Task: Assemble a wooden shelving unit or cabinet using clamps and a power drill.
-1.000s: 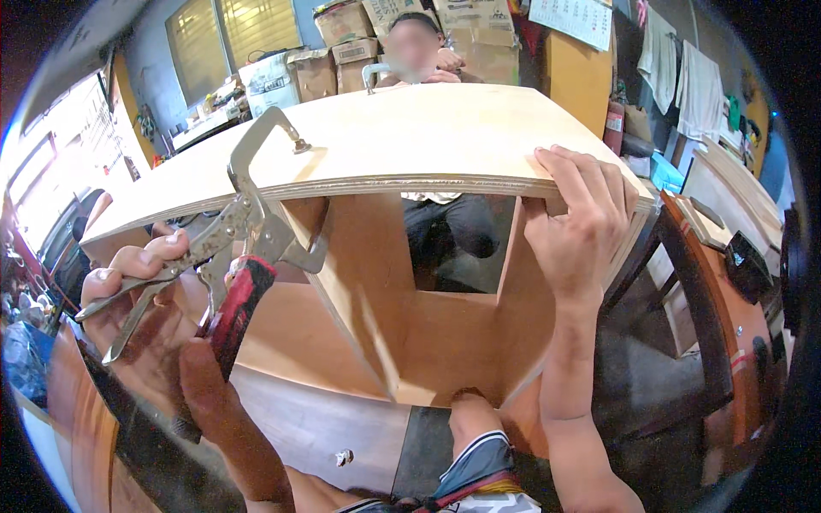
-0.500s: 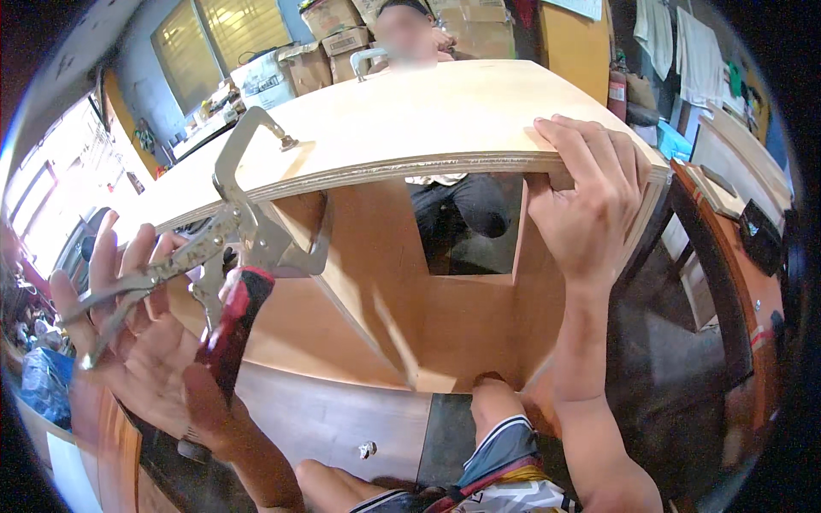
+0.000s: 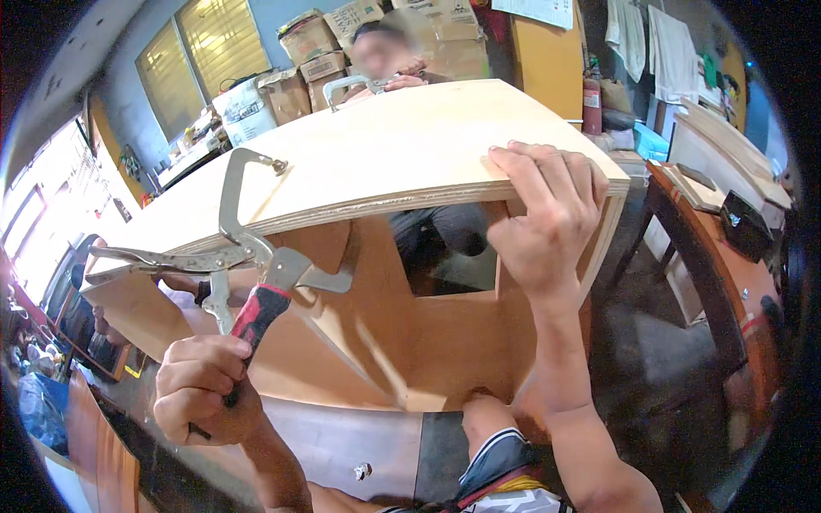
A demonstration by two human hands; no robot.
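My left hand (image 3: 201, 389) is wrapped round the red and black handle of a locking C-clamp (image 3: 244, 248). The clamp straddles the front edge of a plywood cabinet (image 3: 376, 141). Its screw-tipped upper jaw is over the top panel and its lower jaw is below. The other lever sticks out to the left, away from my fingers. Whether the jaws press on the wood, I cannot tell. My right hand (image 3: 547, 214) grips the same edge near the right corner, fingers on top and thumb hooked underneath.
Across the cabinet a person (image 3: 389, 64) has hands by a second clamp (image 3: 342, 88) on the far edge. Cardboard boxes (image 3: 355, 21) are stacked behind. To the right stands a wooden table (image 3: 710, 231) with a black tray (image 3: 746, 225). A crumpled scrap (image 3: 363, 471) lies below.
My left hand has gone from spread fingers behind the clamp to a closed grip on its handle. The view has shifted; the other person's hands now show at the far clamp.
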